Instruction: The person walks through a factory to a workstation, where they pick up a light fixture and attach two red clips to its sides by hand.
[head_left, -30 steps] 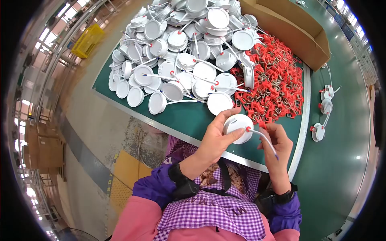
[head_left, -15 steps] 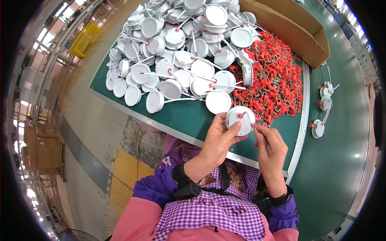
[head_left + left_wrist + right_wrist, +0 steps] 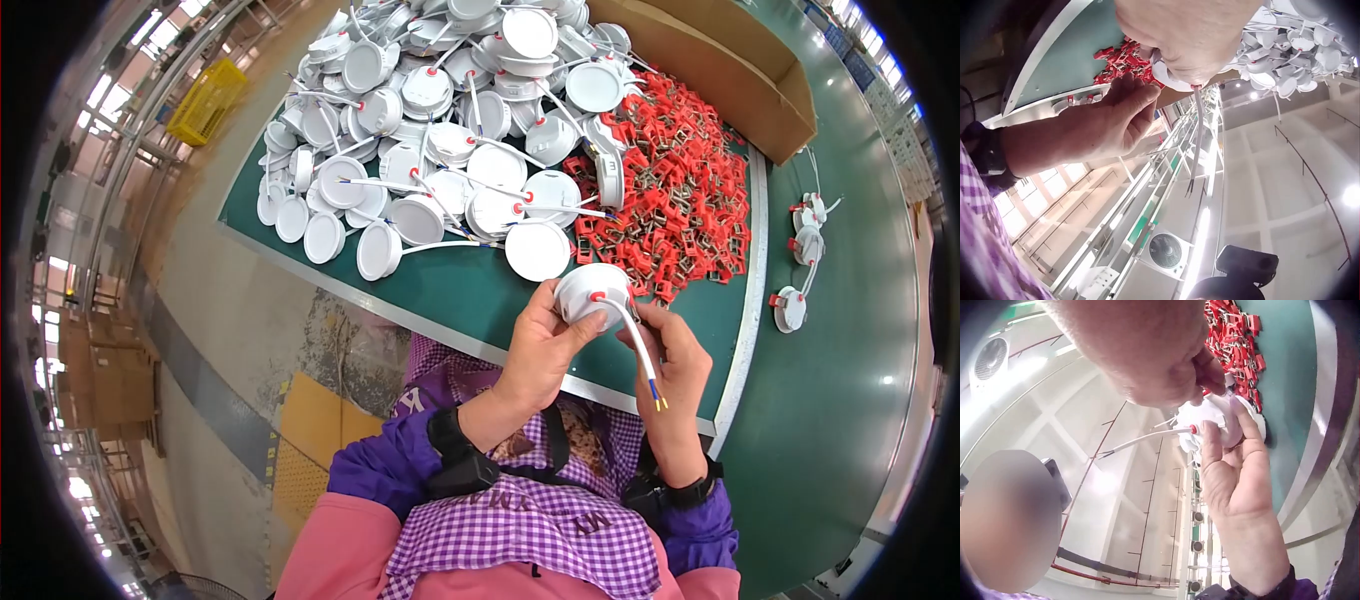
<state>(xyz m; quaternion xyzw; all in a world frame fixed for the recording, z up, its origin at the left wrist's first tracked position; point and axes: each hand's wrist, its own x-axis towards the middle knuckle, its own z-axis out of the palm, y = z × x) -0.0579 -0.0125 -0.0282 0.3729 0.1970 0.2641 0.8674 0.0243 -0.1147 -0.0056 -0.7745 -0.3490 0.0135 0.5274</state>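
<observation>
The left hand (image 3: 540, 350) grips a round white lamp housing (image 3: 590, 290), thumb on its face, near the table's front edge. From a red grommet on the housing a white cable hangs down, ending in bare wire tips. At the housing's right rim the right hand (image 3: 675, 365) pinches a small part that its fingers mostly hide; a bit of red shows there in the right wrist view. Behind lie a heap of white housings (image 3: 497, 165) and, beside it, a pile of red clips (image 3: 680, 190) with metal springs.
An open cardboard box (image 3: 720, 70) stands behind the red pile. Several housings with red clips (image 3: 790, 310) lie on the green surface to the right, beyond the table's metal edge (image 3: 755, 300). A yellow crate (image 3: 208, 102) is on the floor at the far left.
The housing has been turned and tilted in the left hand, and its cable now hangs downward. The right hand has moved in against the rim from slightly farther right.
</observation>
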